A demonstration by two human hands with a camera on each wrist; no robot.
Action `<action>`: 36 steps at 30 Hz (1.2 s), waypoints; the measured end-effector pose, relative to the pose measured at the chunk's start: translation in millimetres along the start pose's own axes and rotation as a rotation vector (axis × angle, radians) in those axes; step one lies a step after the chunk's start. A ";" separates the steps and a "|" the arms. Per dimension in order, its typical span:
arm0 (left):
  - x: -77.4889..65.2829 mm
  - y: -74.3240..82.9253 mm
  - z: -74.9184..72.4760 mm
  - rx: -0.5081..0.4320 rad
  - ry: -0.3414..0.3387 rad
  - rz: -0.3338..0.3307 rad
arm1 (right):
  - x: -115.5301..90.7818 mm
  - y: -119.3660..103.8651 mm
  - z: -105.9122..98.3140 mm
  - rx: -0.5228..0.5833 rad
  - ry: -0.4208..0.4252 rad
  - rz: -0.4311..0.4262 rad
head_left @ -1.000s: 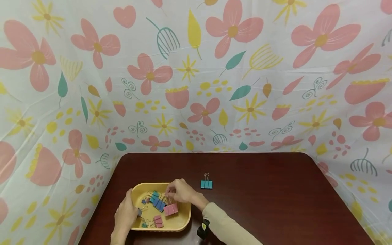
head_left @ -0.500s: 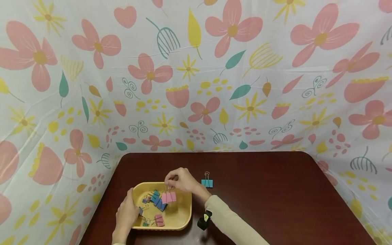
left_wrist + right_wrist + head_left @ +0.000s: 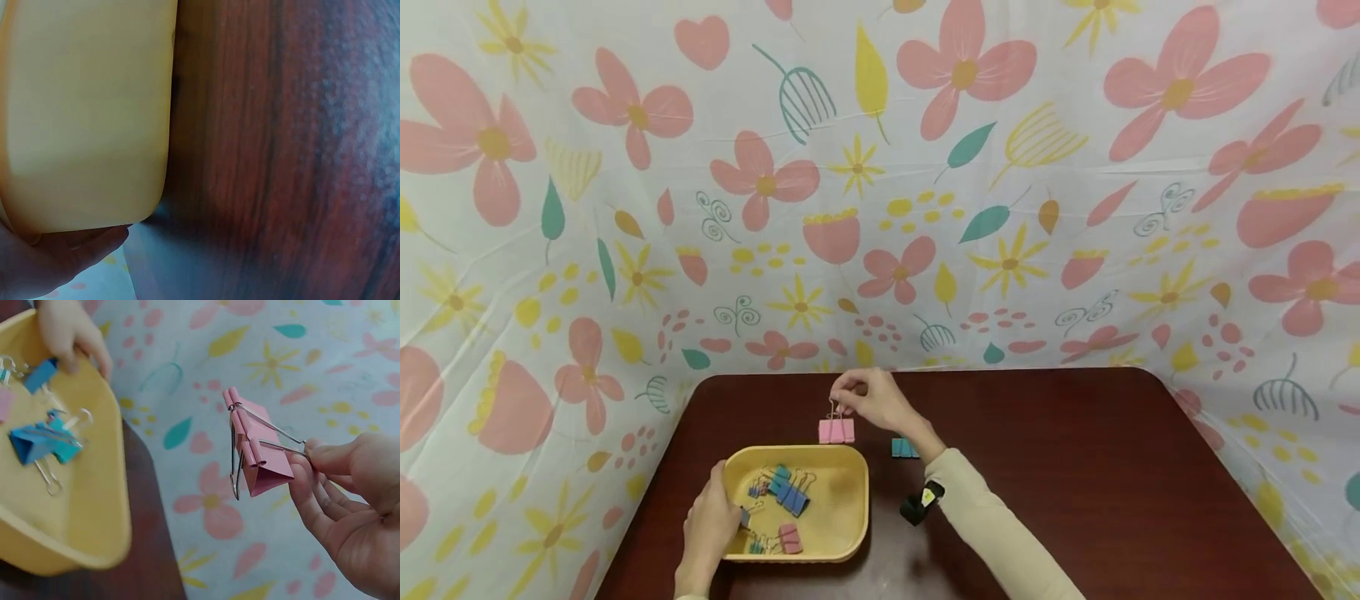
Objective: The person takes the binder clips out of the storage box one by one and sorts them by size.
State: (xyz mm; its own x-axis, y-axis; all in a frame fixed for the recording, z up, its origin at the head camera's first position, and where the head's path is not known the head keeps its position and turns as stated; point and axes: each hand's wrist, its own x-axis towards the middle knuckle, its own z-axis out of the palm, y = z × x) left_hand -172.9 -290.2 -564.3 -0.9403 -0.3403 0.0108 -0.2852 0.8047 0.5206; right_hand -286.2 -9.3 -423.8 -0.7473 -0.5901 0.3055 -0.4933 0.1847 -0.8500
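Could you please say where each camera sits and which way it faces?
Head: on the head, facing forward and down at the tray, table and sheet; left hand and right hand show.
Left wrist: on that wrist, close on tray and table; part of the left hand shows.
Right wrist: on that wrist, facing the held pink clip; both hands show.
Head and right wrist share tray and pink clip.
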 end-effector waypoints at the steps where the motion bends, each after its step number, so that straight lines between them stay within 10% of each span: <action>1: -0.7 -0.1 -0.4 -0.001 -0.009 -0.006 | 1.5 1.2 -4.7 0.004 0.003 0.001; 11: -2.9 0.8 -2.9 0.005 -0.019 -0.008 | 7.5 41.8 -40.2 -0.046 0.086 0.023; 36: -3.1 1.1 0.9 0.004 0.020 0.016 | -64.7 82.4 -88.9 -0.105 0.195 0.200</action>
State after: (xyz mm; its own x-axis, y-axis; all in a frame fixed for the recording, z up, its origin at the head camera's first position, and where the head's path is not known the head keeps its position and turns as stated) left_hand -170.5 -287.8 -564.5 -0.9407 -0.3373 0.0364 -0.2712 0.8121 0.5167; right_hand -318.1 113.9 -475.5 -0.9007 -0.3734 0.2220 -0.3636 0.3684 -0.8556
